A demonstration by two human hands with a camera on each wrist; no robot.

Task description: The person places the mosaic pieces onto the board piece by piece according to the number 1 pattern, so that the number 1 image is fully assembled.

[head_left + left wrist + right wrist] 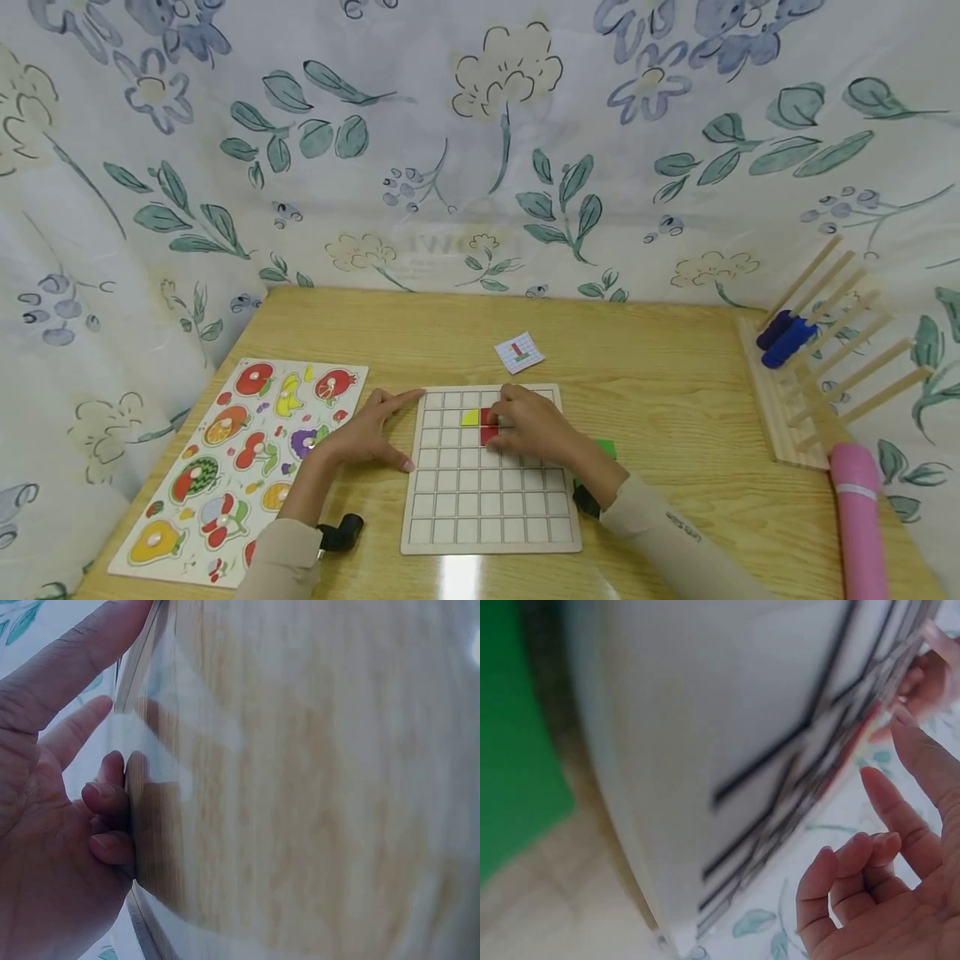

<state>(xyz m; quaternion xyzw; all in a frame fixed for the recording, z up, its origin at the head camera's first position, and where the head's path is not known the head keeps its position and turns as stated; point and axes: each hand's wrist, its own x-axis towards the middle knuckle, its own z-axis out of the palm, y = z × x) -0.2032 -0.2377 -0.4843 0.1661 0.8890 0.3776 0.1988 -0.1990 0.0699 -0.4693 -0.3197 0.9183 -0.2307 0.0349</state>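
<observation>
A pale wooden grid board [491, 500] lies on the table in front of me. A yellow piece [470, 417] and a red piece [487, 427] sit side by side in its upper rows. My right hand [504, 417] lies over the red piece; in the right wrist view its thumb and index finger [922, 761] meet at the red piece's edge [866, 731]. My left hand [390, 425] rests against the board's left edge, thumb and index finger stretched out, and in the left wrist view its other fingertips [109, 791] touch that edge. A green piece [606, 448] lies half hidden behind my right wrist.
A small printed card [519, 352] lies beyond the board. A fruit peg puzzle [232, 467] fills the left side. At the right stands a wooden rack [817, 392] with blue pieces [783, 337], and a pink cylinder [858, 517] lies in front of it. Flowered cloth walls surround the table.
</observation>
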